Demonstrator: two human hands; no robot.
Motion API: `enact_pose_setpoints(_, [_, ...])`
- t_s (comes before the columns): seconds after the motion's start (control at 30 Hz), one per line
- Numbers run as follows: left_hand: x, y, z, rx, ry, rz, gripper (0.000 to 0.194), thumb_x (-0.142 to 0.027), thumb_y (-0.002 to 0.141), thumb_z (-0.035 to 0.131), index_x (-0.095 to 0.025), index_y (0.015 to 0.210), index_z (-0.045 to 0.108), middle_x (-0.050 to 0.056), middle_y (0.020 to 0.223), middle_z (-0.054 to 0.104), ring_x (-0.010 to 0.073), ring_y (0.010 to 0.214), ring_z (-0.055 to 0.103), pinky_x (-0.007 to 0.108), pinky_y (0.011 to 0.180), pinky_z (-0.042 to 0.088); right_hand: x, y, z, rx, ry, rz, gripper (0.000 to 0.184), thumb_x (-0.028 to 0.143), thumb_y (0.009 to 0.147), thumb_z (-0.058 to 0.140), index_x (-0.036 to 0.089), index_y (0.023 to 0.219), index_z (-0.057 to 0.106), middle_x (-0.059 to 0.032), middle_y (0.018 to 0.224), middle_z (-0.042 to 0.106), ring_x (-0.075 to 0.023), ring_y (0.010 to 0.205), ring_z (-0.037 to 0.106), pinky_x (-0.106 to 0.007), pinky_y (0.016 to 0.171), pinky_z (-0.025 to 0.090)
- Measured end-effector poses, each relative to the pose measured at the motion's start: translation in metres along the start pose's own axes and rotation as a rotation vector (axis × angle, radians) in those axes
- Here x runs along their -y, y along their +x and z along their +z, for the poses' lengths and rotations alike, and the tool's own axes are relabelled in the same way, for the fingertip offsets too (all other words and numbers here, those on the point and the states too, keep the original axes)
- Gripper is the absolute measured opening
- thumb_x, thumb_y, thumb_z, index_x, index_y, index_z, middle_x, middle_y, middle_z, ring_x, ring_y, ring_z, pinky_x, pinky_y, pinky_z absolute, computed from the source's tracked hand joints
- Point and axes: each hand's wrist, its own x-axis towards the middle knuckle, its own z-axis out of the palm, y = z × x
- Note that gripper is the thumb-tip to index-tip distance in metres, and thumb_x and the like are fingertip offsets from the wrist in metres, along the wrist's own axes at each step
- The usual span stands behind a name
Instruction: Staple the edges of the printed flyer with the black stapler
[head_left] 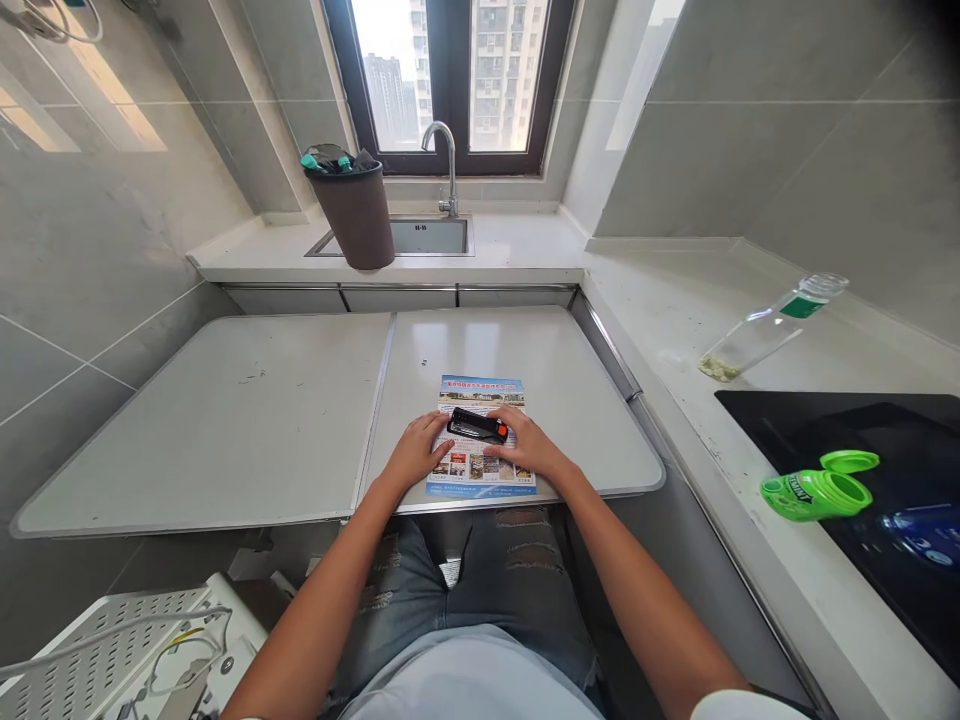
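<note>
A colourful printed leaflet (481, 395) lies on the right half of a white folding table (225, 420). A black bar-shaped device with an orange end (477, 427) rests across the leaflet. My left hand (417, 452) lies flat on the leaflet's left side, fingertips touching the device's left end. My right hand (527, 440) curls over the device's orange right end, gripping it.
A brown bin (358, 212) stands by the sink (427, 237) and tap (448, 165) under the window. On the right counter lie a tilted clear bottle (769, 328), a green open-lidded container (817, 490) and a black cooktop (885, 480). A white rack (97, 650) sits at lower left.
</note>
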Motion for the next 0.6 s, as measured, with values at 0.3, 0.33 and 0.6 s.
enact_pose_setpoints(0.3, [-0.005, 0.001, -0.003, 0.008, 0.055, -0.014, 0.049, -0.039, 0.095, 0.062, -0.024, 0.141, 0.056, 0.012, 0.140, 0.060, 0.0310, 0.132, 0.053, 0.051, 0.111, 0.044, -0.007, -0.011, 0.013, -0.271, 0.100, 0.186, 0.024, 0.037, 0.084, 0.077, 0.025, 0.105, 0.073, -0.0044, 0.105, 0.078, -0.0265, 0.097, 0.074, -0.042, 0.090, 0.058])
enact_pose_setpoints(0.33, [-0.005, 0.001, -0.003, 0.006, 0.048, -0.014, 0.048, -0.039, 0.095, 0.062, -0.023, 0.140, 0.057, 0.012, 0.139, 0.060, 0.0309, 0.131, 0.054, 0.050, 0.110, 0.044, -0.009, -0.012, 0.014, -0.292, 0.103, 0.188, 0.021, 0.039, 0.084, 0.077, 0.025, 0.099, 0.074, -0.0043, 0.105, 0.078, -0.0270, 0.096, 0.075, -0.042, 0.090, 0.059])
enact_pose_setpoints(0.6, [0.000, 0.003, -0.006, -0.052, -0.172, -0.100, 0.060, -0.031, 0.093, 0.064, -0.022, 0.148, 0.041, 0.012, 0.141, 0.058, 0.0264, 0.131, 0.056, 0.047, 0.113, 0.044, -0.016, -0.013, 0.020, -0.382, 0.095, 0.179, 0.021, 0.040, 0.084, 0.077, 0.024, 0.098, 0.079, -0.0056, 0.100, 0.080, -0.0287, 0.093, 0.077, -0.043, 0.090, 0.061])
